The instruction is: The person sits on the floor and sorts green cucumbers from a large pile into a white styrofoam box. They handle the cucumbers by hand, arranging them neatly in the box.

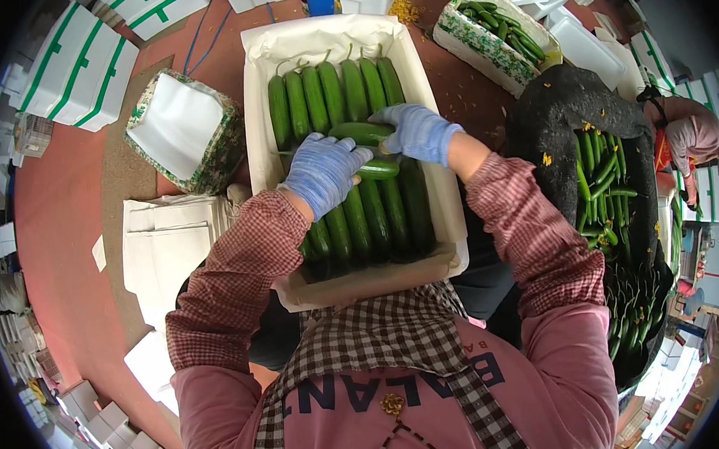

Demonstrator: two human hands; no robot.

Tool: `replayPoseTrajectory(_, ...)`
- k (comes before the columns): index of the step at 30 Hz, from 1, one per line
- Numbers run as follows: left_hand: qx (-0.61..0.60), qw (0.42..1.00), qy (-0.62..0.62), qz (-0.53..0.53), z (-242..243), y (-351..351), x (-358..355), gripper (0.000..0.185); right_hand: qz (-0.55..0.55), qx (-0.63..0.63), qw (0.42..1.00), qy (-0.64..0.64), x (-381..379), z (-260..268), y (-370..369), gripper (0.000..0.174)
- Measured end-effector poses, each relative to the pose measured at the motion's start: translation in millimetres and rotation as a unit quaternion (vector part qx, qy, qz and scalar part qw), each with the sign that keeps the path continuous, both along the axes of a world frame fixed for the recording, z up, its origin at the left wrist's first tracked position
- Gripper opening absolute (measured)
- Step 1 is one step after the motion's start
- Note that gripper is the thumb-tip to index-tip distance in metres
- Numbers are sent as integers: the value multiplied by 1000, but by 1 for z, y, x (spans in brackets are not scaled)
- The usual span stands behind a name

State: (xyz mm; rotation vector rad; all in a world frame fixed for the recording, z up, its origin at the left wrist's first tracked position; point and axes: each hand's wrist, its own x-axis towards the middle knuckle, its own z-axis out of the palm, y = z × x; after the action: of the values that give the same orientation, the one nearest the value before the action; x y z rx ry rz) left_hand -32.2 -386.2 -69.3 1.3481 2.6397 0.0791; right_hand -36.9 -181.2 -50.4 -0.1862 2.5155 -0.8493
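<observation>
A white foam box (pixel 254 125) lined with white paper stands before me, holding rows of green cucumbers (pixel 326 93), side by side. Across the middle, two cucumbers lie crosswise over the rows. My right hand (pixel 419 132), in a blue knitted glove, has its fingers on the right end of the upper crosswise cucumber (pixel 359 133). My left hand (pixel 327 172), gloved the same way, reaches over the left part of the lower crosswise cucumber (pixel 380 169); its fingers hide that part, and whether they grip it I cannot tell.
At right, a black cloth (pixel 544 131) surrounds many loose cucumbers (pixel 603 171). Another foam box (pixel 481 56) with cucumbers stands at upper right. Left are a paper-topped box (pixel 177 124), white paper sheets (pixel 167 237) and stacked foam boxes (pixel 76 65). Another person (pixel 695 137) works at far right.
</observation>
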Motion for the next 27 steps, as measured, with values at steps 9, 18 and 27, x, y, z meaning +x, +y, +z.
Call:
replayPoseTrajectory(9,97,989,15,107,-35,9,-16,42,-254,-488,835,-17,8,-10,30,55)
replayPoseTrajectory(18,53,992,-80,84,-12,-15,-28,52,-347,-553,757,17,79,-2,74,60)
replayPoseTrajectory(27,381,829,-78,401,-77,-265,-178,24,-425,-278,852,130,113,-26,21,44)
